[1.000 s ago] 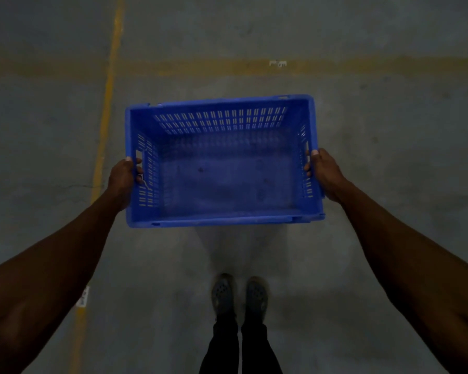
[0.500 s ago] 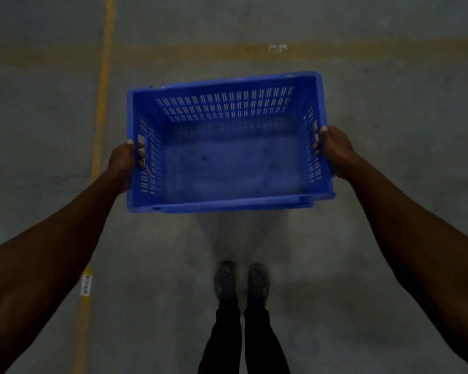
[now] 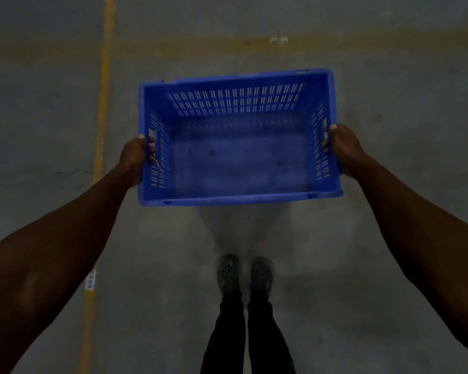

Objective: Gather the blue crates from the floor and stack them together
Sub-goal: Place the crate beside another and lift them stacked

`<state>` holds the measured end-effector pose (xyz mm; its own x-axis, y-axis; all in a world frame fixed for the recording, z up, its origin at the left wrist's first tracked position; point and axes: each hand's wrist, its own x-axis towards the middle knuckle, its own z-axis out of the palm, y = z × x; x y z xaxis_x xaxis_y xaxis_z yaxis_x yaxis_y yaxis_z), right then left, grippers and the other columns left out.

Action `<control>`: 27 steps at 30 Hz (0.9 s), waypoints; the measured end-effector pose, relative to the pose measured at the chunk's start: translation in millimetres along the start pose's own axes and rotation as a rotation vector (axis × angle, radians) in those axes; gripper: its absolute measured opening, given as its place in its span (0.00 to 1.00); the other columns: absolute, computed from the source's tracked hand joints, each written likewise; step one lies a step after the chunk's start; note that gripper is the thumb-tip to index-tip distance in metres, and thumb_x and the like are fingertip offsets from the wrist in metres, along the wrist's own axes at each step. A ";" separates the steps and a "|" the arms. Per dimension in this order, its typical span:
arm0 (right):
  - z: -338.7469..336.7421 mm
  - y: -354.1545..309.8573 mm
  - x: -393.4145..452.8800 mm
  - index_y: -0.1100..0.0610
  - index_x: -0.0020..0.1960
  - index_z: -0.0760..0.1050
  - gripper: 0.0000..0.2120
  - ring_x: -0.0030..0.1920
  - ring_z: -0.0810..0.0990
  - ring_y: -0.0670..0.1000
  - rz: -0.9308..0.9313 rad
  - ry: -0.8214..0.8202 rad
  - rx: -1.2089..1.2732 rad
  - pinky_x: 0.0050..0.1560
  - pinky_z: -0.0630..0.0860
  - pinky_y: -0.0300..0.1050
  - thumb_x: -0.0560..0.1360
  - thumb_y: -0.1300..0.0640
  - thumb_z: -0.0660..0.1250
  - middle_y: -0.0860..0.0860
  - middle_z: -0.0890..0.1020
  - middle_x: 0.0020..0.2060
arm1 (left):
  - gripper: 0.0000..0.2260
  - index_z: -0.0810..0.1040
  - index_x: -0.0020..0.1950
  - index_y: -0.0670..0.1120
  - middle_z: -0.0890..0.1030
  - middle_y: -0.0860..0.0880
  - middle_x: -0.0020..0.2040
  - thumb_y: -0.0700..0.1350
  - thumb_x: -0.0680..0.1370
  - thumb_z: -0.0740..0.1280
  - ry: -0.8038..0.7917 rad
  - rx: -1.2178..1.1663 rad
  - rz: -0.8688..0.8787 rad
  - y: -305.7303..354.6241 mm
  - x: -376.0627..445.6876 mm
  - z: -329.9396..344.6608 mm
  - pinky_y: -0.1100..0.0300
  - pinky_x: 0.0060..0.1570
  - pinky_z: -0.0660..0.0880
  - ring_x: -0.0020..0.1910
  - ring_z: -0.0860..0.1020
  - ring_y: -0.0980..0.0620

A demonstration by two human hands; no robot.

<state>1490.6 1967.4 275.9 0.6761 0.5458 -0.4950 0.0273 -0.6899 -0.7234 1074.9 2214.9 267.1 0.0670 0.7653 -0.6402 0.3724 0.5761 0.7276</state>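
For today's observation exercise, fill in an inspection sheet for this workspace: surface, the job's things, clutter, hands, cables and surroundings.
Surface: grey concrete floor with a yellow painted line and a fainter, worn cross band.
Job's things: one blue crate, empty, slotted walls, held above the floor; no other crates or stack in view.
Clutter: a small white label on the yellow line; a white mark on the far band.
Hands: left hand and right hand grip the crate's short sides at the handle slots.
Cables: nothing seen.
Surroundings: dim light; the person's shoes below the crate.
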 end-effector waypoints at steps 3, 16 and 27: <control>3.7 -4.7 -2.1 0.54 0.56 0.70 0.13 0.31 0.72 0.46 0.015 0.001 0.011 0.33 0.70 0.39 0.84 0.48 0.50 0.48 0.75 0.34 | 0.14 0.75 0.48 0.46 0.72 0.49 0.36 0.49 0.86 0.54 0.004 -0.005 -0.002 5.8 6.4 -2.1 0.61 0.33 0.71 0.28 0.69 0.55; -0.4 -0.7 5.6 0.55 0.58 0.71 0.15 0.28 0.75 0.43 0.014 -0.012 0.002 0.40 0.73 0.44 0.84 0.47 0.50 0.50 0.77 0.34 | 0.12 0.75 0.50 0.46 0.73 0.50 0.36 0.50 0.86 0.55 -0.029 -0.025 0.015 -2.6 -7.8 -4.7 0.60 0.34 0.72 0.29 0.70 0.55; 5.4 -4.5 3.0 0.53 0.56 0.69 0.13 0.28 0.73 0.42 -0.019 0.021 -0.028 0.33 0.70 0.37 0.84 0.47 0.50 0.48 0.75 0.34 | 0.12 0.74 0.50 0.46 0.72 0.50 0.37 0.49 0.85 0.55 -0.022 -0.021 0.068 -2.9 5.3 -8.1 0.61 0.31 0.73 0.27 0.69 0.55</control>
<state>1488.6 1974.7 275.0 0.6907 0.5489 -0.4707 0.0610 -0.6929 -0.7185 1066.6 2219.6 263.6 0.1123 0.7966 -0.5939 0.3472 0.5286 0.7746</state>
